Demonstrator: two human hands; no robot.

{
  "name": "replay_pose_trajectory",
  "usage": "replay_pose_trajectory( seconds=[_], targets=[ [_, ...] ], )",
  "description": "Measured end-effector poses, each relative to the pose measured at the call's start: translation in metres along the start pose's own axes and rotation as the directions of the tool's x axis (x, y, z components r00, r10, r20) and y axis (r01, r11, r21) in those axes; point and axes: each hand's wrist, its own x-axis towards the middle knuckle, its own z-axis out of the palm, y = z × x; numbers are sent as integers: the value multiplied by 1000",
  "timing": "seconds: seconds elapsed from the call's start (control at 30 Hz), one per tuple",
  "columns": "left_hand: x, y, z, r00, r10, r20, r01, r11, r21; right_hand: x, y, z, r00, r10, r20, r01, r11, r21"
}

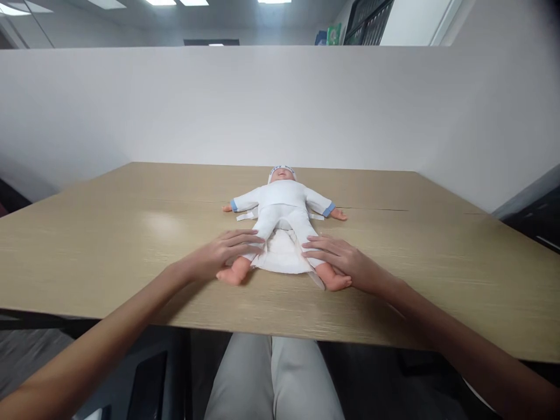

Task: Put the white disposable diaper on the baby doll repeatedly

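A baby doll (283, 195) in a white suit with blue cuffs and a white patterned cap lies on its back, feet towards me, arms spread wide. Beneath its hips an unfolded white diaper (284, 256) lies flat, showing between the legs. Pale tabs stick out at both sides of the doll's waist. My left hand (227, 251) rests with fingers stretched over the doll's leg on the left. On the other leg lies my right hand (335, 256), its fingers also extended. The thumbs are mostly hidden.
The doll lies on a light wooden table (131, 245), whose front edge runs just above my lap. A white partition (262, 105) stands behind the table. A dark object (534, 210) is beyond the right edge. Below the table at left is a dark chair (153, 373).
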Motion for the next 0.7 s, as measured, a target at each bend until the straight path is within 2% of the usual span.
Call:
replay_pose_trajectory(
  seconds=[0.1,0.23,0.37,0.53,0.63,0.7],
  targets=[
    [0,0,4,999,-16,36,15,999,31,-2,1,-1,998,24,51,-25,1000,11],
    [4,7,-4,997,-22,70,22,1000,2,-5,9,-7,989,55,139,-70,992,106],
    [12,23,-11,987,-121,108,123,992,-12,-2,7,-13,978,115,175,-146,974,172],
    [23,46,7,973,-232,-3,232,972,34,4,-29,5,974,220,52,-220,975,-4],
    [27,50,20,962,-266,-67,271,958,90,6,-47,27,974,221,-51,-226,963,-148],
    [29,48,23,953,-293,-81,301,947,111,9,-51,36,964,240,-116,-259,948,-187]
  ],
)
